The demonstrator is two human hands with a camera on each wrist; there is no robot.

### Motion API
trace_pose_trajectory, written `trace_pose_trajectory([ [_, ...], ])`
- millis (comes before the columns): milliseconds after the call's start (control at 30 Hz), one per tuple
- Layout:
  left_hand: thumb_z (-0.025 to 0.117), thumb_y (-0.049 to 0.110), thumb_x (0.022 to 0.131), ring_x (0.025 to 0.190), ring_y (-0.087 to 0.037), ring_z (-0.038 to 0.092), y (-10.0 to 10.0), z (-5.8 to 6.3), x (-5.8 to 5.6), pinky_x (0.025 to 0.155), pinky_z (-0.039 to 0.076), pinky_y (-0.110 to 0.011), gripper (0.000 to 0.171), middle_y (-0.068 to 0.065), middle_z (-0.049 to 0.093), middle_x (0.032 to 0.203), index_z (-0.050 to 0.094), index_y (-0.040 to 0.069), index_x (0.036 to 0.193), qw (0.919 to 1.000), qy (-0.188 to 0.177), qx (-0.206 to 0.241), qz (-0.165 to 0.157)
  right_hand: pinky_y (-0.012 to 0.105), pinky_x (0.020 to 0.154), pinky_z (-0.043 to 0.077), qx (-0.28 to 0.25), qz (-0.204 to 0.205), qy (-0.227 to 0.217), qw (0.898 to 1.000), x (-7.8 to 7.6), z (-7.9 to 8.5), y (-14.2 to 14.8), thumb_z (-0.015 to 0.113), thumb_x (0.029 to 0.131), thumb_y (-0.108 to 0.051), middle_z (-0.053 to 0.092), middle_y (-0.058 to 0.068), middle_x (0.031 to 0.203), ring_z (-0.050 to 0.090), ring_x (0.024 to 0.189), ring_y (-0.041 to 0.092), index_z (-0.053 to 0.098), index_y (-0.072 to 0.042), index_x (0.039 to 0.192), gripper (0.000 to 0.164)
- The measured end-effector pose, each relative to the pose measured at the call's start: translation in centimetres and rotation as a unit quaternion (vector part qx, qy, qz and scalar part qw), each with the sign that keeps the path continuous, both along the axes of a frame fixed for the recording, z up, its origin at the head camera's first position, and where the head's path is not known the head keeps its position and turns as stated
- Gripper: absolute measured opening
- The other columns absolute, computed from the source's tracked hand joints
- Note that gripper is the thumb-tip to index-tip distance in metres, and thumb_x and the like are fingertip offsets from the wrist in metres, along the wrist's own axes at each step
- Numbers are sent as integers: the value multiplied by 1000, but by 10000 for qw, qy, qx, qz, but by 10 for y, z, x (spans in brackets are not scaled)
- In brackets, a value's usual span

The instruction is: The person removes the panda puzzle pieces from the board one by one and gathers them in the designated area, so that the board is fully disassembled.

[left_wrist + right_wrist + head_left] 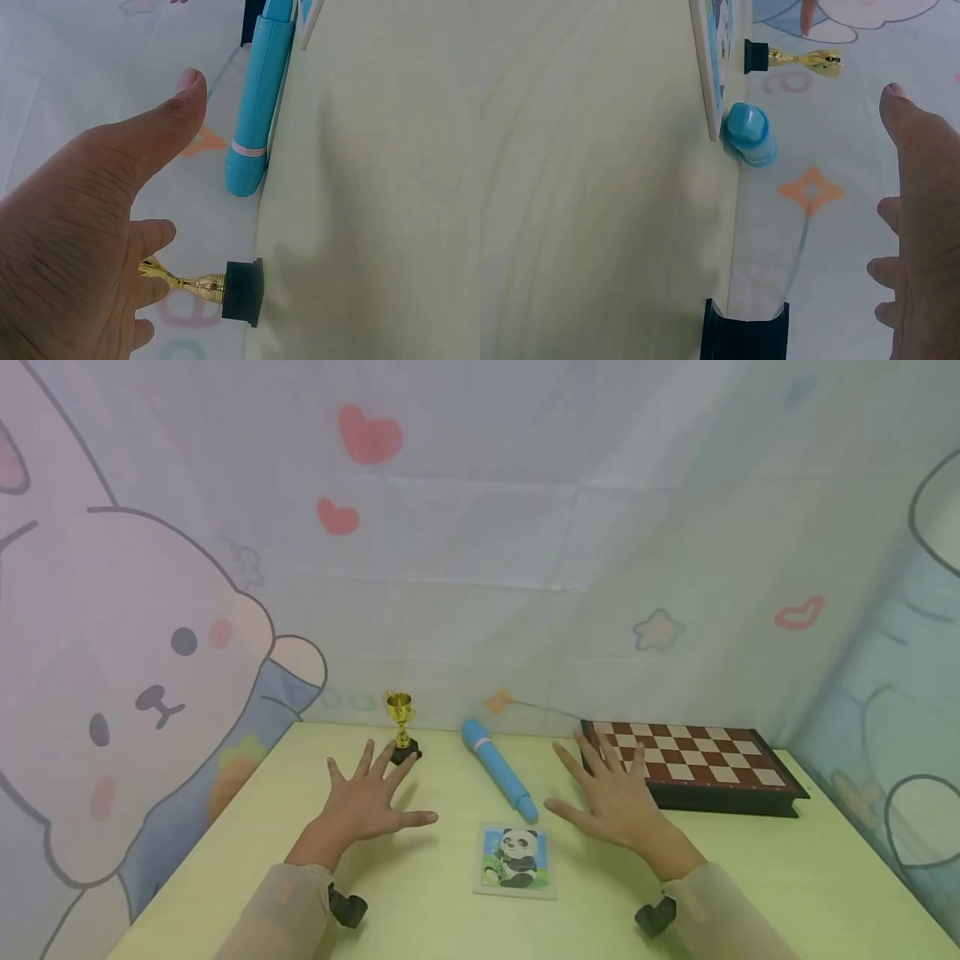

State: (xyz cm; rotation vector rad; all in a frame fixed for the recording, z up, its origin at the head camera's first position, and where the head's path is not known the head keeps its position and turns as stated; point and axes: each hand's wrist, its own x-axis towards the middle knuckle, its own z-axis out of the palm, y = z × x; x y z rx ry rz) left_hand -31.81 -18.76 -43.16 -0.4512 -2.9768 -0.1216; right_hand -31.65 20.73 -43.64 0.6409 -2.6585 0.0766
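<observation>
My left hand (360,806) hovers over the left of the table with its fingers spread wide, holding nothing. Just beyond its fingertips stands a small gold trophy cup (402,718) on a black base. My right hand (613,797) is likewise spread and holds nothing; its fingertips overlap the near left corner of a chessboard box (697,760) in the head view. Between the hands, a blue pen-shaped tube (498,768) with a pale band lies slantwise. Nearer to me is a flat square panda picture puzzle (515,860). The left wrist view shows the trophy's base (244,292) beyond the fingers.
A pale yellow table (420,927) carries everything. Behind it hangs a cloth backdrop (480,543) printed with a bunny, hearts and stars, meeting the table's far edge. The chessboard box's dark side (744,337) appears low in the right wrist view.
</observation>
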Motion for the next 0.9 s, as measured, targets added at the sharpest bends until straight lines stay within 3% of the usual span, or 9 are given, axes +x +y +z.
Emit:
trace_pose_trajectory([
  [100, 43, 93, 75, 152, -41, 4, 2, 3, 2, 103, -2, -87, 108, -14, 17, 167, 24, 31, 161, 9999, -34, 65, -76, 81, 110, 4, -118, 152, 171, 9997, -1, 1, -2, 44, 91, -76, 19, 11, 166, 19, 150, 43, 28, -28, 160, 86],
  [200, 48, 89, 78, 151, -40, 18, 7, 5, 4, 107, 10, -83, 105, -13, 26, 164, 26, 28, 161, 9987, -249, 350, -256, 67, 112, 32, -636, 568, 321, 9958, -3, 2, -9, 56, 96, -61, 42, 12, 156, 40, 142, 36, 48, -18, 150, 70],
  [267, 54, 83, 81, 147, -40, 27, 13, 5, 5, 109, 21, -78, 102, -13, 33, 161, 30, 24, 160, 9942, -606, 765, -458, 52, 102, 50, -1136, 1018, 113, 9882, -3, 2, -17, 62, 98, -47, 60, 8, 137, 56, 126, 27, 63, -13, 134, 48],
  [333, 60, 77, 83, 145, -39, 32, 21, -1, 6, 112, 28, -71, 99, -13, 39, 157, 33, 20, 159, 9843, -1011, 1252, -731, 41, 87, 58, -1638, 1556, -437, 9732, -2, 1, -28, 64, 100, -32, 68, 2, 116, 65, 107, 20, 70, -10, 118, 28],
  [467, 72, 64, 83, 145, -40, 32, 42, -17, 11, 116, 29, -62, 94, -13, 42, 155, 40, 14, 155, 9555, -1695, 2020, -1320, 30, 76, 60, -2014, 2161, -1550, 9427, -1, -6, -47, 62, 101, -20, 70, -7, 97, 66, 88, 8, 73, -11, 106, 15],
  [533, 74, 62, 82, 145, -38, 33, 53, -25, 14, 117, 29, -59, 94, -12, 42, 155, 41, 13, 154, 9479, -1811, 2088, -1584, 26, 75, 59, -2044, 2247, -1755, 9365, 2, -11, -52, 62, 101, -19, 70, -7, 95, 65, 86, 5, 72, -11, 104, 13],
  [633, 75, 64, 79, 145, -33, 36, 66, -37, 17, 118, 31, -55, 97, -8, 43, 156, 42, 12, 153, 9475, -1631, 1930, -1959, 23, 75, 59, -2190, 2358, -1873, 9281, 5, -20, -55, 63, 101, -17, 72, -4, 93, 65, 84, 4, 72, -10, 102, 11],
  [767, 72, 72, 77, 144, -26, 37, 70, -50, 18, 119, 31, -49, 101, -2, 45, 155, 43, 13, 153, 9513, -1142, 1662, -2332, 24, 78, 60, -2351, 2672, -1819, 9166, 9, -30, -57, 64, 99, -12, 73, 1, 96, 67, 87, 7, 71, -5, 104, 11],
  [900, 72, 73, 75, 143, -22, 39, 64, -55, 24, 121, 28, -50, 100, 0, 46, 154, 44, 15, 152, 9464, -1037, 1810, -2468, 27, 79, 60, -2444, 2739, -1659, 9153, 14, -40, -62, 66, 98, -10, 72, 0, 98, 67, 88, 7, 71, -5, 108, 12],
])
